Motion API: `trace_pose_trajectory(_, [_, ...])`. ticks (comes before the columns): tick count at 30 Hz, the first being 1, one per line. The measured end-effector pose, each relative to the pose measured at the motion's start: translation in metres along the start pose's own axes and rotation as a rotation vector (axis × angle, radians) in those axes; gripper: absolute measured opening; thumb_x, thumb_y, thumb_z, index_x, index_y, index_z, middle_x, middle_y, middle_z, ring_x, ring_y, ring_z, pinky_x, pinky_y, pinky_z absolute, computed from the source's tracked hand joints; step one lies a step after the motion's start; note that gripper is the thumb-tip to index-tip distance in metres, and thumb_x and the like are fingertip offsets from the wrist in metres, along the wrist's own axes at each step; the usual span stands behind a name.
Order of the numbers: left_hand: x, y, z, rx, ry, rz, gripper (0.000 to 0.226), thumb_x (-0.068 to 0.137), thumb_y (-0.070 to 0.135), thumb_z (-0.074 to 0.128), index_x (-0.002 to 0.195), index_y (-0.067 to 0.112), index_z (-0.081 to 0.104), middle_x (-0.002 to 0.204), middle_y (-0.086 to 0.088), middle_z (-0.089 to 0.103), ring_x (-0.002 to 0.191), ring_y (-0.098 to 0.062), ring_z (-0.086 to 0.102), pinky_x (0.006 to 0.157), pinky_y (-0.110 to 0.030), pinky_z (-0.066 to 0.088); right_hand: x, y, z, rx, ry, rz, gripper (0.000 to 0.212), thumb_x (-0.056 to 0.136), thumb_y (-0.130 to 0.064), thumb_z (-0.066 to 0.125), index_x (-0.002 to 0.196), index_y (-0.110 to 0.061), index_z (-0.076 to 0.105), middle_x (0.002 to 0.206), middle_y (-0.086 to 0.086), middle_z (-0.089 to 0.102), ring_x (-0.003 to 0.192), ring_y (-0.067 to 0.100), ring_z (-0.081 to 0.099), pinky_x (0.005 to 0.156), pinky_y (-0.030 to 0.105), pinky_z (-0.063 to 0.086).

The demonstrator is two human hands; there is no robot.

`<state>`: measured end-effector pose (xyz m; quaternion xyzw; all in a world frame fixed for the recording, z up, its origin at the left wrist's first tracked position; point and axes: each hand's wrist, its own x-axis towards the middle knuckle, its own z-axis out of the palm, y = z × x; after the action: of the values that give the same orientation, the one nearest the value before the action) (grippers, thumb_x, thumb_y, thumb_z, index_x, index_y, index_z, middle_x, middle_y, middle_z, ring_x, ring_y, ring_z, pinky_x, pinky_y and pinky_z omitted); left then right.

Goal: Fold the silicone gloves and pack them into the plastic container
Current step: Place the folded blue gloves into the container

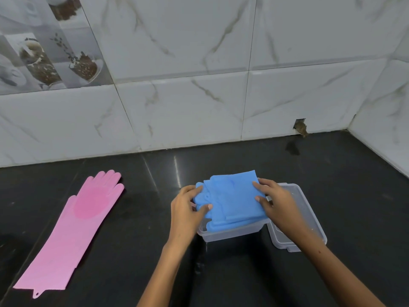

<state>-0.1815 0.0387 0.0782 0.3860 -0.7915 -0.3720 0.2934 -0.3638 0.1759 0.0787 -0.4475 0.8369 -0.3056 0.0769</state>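
A folded blue silicone glove (232,197) lies over the top of the clear plastic container (230,234), covering most of its opening. My left hand (188,209) grips the glove's left side, where the blue fingers bunch up. My right hand (274,200) pinches its right edge, thumb on top. A pink silicone glove (77,222) lies flat and unfolded on the black counter at the left, fingers pointing toward the wall.
The clear lid (303,218) lies on the counter just right of the container, partly under my right forearm. The black counter (137,218) meets a marble-tiled wall at the back and right. A small hole (299,126) shows in the wall's base.
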Motion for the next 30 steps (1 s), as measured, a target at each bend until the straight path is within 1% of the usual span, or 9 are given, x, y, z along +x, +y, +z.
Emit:
trace_pose_trajectory(5, [0.002, -0.009, 0.005, 0.042, -0.035, -0.033, 0.057, 0.075, 0.013, 0.079, 0.127, 0.008, 0.058, 0.126, 0.000, 0.055, 0.096, -0.008, 0.054, 0.074, -0.007, 0.043, 0.004, 0.002, 0.010, -0.065, -0.038, -0.004, 0.040, 0.093, -0.009, 0.054, 0.133, -0.011, 0.051, 0.142, 0.007, 0.046, 0.123, 0.023, 0.050, 0.100, 0.026, 0.039])
trace_pose_trajectory(9, [0.000, -0.015, 0.011, 0.116, -0.121, -0.084, 0.059, 0.078, 0.017, 0.076, 0.132, 0.007, 0.053, 0.131, -0.004, 0.050, 0.109, -0.021, 0.055, 0.096, -0.027, 0.048, 0.007, 0.005, 0.016, -0.176, -0.110, 0.006, 0.040, 0.095, -0.011, 0.049, 0.135, -0.015, 0.047, 0.146, 0.006, 0.041, 0.125, 0.022, 0.048, 0.102, 0.023, 0.037])
trace_pose_trajectory(11, [0.000, -0.015, 0.013, 0.152, -0.166, -0.086, 0.057, 0.081, 0.021, 0.074, 0.132, 0.007, 0.052, 0.131, -0.004, 0.047, 0.113, -0.020, 0.052, 0.097, -0.026, 0.046, 0.010, 0.004, 0.017, -0.238, -0.138, 0.000, 0.041, 0.095, -0.011, 0.046, 0.136, -0.015, 0.046, 0.148, 0.007, 0.038, 0.125, 0.022, 0.047, 0.102, 0.022, 0.038])
trace_pose_trajectory(13, [0.000, -0.012, 0.014, 0.250, -0.193, -0.054, 0.048, 0.086, 0.032, 0.068, 0.128, 0.011, 0.057, 0.126, -0.004, 0.046, 0.115, -0.018, 0.047, 0.091, -0.020, 0.041, 0.010, 0.003, 0.018, -0.295, -0.158, -0.005, 0.041, 0.096, -0.011, 0.044, 0.136, -0.015, 0.044, 0.150, 0.007, 0.034, 0.126, 0.022, 0.047, 0.102, 0.023, 0.039])
trace_pose_trajectory(16, [-0.001, -0.002, 0.015, 0.602, -0.107, 0.048, 0.045, 0.090, 0.052, 0.052, 0.120, 0.020, 0.061, 0.122, -0.005, 0.045, 0.114, -0.020, 0.039, 0.089, -0.025, 0.037, 0.010, -0.001, 0.024, -0.359, -0.193, 0.015, 0.044, 0.095, -0.010, 0.043, 0.138, -0.015, 0.040, 0.154, 0.008, 0.025, 0.129, 0.027, 0.042, 0.106, 0.031, 0.038])
trace_pose_trajectory(19, [-0.001, 0.007, 0.023, 0.673, -0.026, 0.195, 0.045, 0.086, 0.045, 0.061, 0.119, 0.016, 0.055, 0.140, -0.012, 0.038, 0.127, -0.026, 0.036, 0.100, -0.032, 0.034, 0.010, -0.003, 0.028, -0.423, -0.210, 0.029, 0.046, 0.095, -0.008, 0.040, 0.140, -0.015, 0.037, 0.157, 0.008, 0.018, 0.129, 0.030, 0.039, 0.107, 0.036, 0.037])
trace_pose_trajectory(23, [0.003, 0.007, 0.038, 0.710, -0.303, 0.453, 0.041, 0.089, 0.021, 0.057, 0.129, 0.012, 0.052, 0.151, -0.012, 0.031, 0.136, -0.029, 0.033, 0.108, -0.038, 0.034, 0.012, -0.006, 0.031, -0.560, -0.222, 0.008, 0.043, 0.094, -0.012, 0.046, 0.136, -0.015, 0.037, 0.156, 0.009, 0.017, 0.128, 0.029, 0.041, 0.104, 0.036, 0.039])
trace_pose_trajectory(27, [0.013, -0.010, 0.042, 0.912, -0.547, 0.452, 0.066, 0.096, 0.034, 0.047, 0.151, 0.014, 0.016, 0.160, -0.006, -0.009, 0.148, -0.026, -0.006, 0.120, -0.040, 0.008, 0.010, -0.006, 0.035, -0.700, -0.228, -0.018, 0.048, 0.090, -0.018, 0.056, 0.135, -0.016, 0.039, 0.156, 0.014, 0.013, 0.136, 0.033, 0.026, 0.108, 0.040, 0.031])
trace_pose_trajectory(30, [0.017, -0.014, 0.042, 0.999, -0.653, 0.429, 0.068, 0.100, 0.037, 0.037, 0.152, 0.014, 0.001, 0.158, -0.004, -0.019, 0.147, -0.024, -0.016, 0.120, -0.039, 0.001, 0.012, 0.001, 0.036, -0.670, -0.293, -0.167, 0.055, 0.095, -0.017, 0.050, 0.145, -0.015, 0.026, 0.160, 0.010, -0.002, 0.146, 0.027, 0.009, 0.116, 0.038, 0.019])
